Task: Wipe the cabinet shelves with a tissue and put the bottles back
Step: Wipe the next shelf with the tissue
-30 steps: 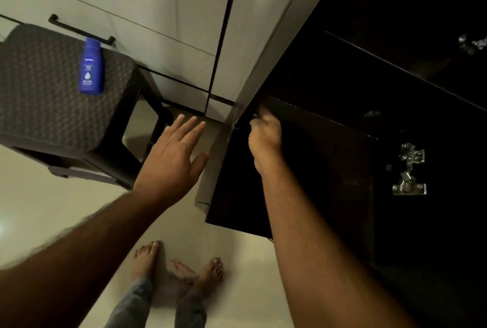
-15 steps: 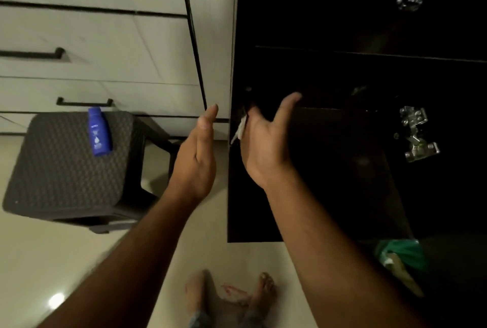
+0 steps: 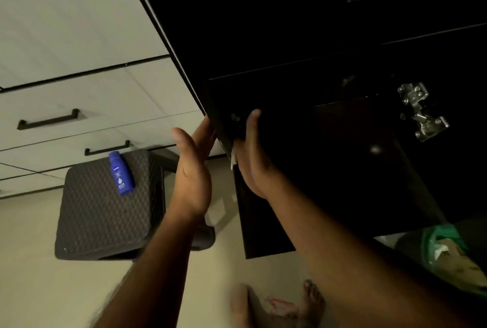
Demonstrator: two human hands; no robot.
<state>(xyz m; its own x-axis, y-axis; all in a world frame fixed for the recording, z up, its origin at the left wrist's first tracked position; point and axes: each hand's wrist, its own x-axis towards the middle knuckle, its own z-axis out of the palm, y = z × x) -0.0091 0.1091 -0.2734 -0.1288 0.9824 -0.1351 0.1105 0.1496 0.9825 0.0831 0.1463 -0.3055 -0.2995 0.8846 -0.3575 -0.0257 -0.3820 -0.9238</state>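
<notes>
Head view: left hand (image 3: pixel 193 182) open beside cabinet edge (image 3: pixel 210 106); right hand (image 3: pixel 253 159) pinches tissue (image 3: pixel 233 159).

dark woven stool (image 3: pixel 100 211) on pale floor (image 3: pixel 39 261), blue bottle (image 3: pixel 121 173) lying flat on its top

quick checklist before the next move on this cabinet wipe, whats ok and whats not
1. Tissue in right hand: ok, a white scrap shows at the palm.
2. Left hand free: ok, open, fingers at the cabinet side panel.
3. Cabinet open: ok, hinge exposed.
4. Shelf clean: cannot tell, interior too dark.
5. Blue bottle back inside: not ok, it lies on the stool.
</notes>
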